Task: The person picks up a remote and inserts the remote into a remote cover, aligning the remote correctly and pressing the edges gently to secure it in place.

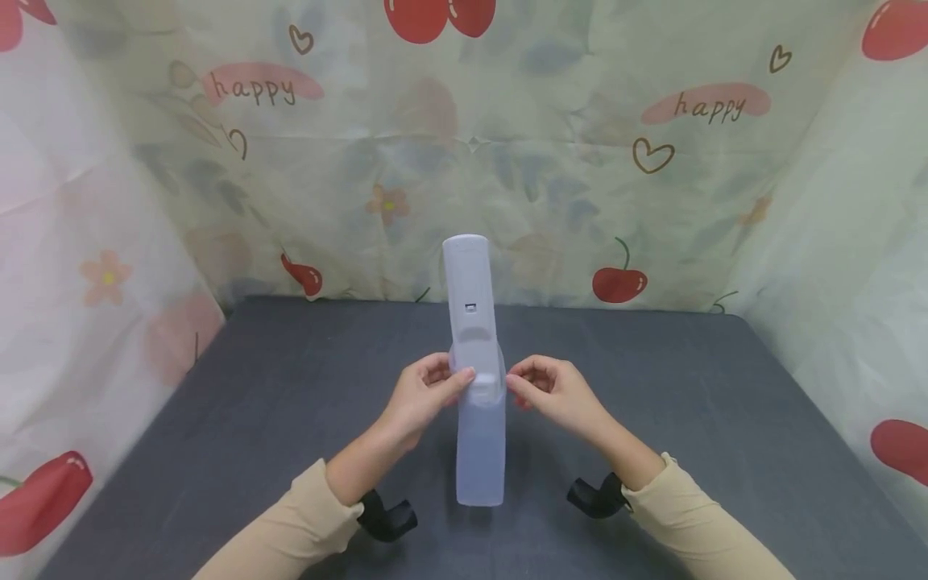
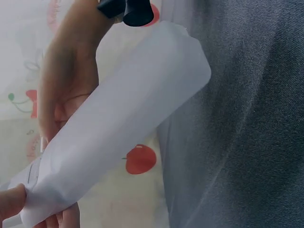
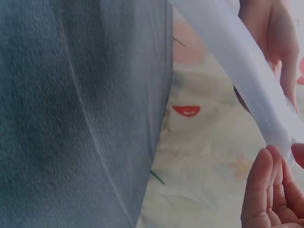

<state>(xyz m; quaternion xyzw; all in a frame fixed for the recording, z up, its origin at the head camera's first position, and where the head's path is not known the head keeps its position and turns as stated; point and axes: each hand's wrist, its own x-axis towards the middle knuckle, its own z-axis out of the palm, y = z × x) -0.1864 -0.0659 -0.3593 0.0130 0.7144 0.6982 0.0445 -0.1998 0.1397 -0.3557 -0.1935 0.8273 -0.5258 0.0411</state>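
A long white bottle-like device (image 1: 471, 322) is held upright above the dark table. Its opaque upper part has a small port on the front, and its lower part (image 1: 481, 459) is frosted and translucent. Around the middle joint my left hand (image 1: 428, 391) grips it from the left, thumb across the front. Opposite, my right hand (image 1: 554, 391) pinches the right edge at the same height, fingers bent. In the left wrist view the frosted part (image 2: 123, 99) slants across, with left thumb and fingers at its lower end. Right fingertips meet the device (image 3: 251, 80) in the right wrist view.
The dark grey cloth-covered table (image 1: 290, 419) lies beneath both hands. A printed curtain (image 1: 507, 185) with cherries and hearts stands behind it and along both sides. A black curved piece hangs under each wrist, one by the left sleeve (image 1: 290, 507) and one by the right sleeve (image 1: 696, 507).
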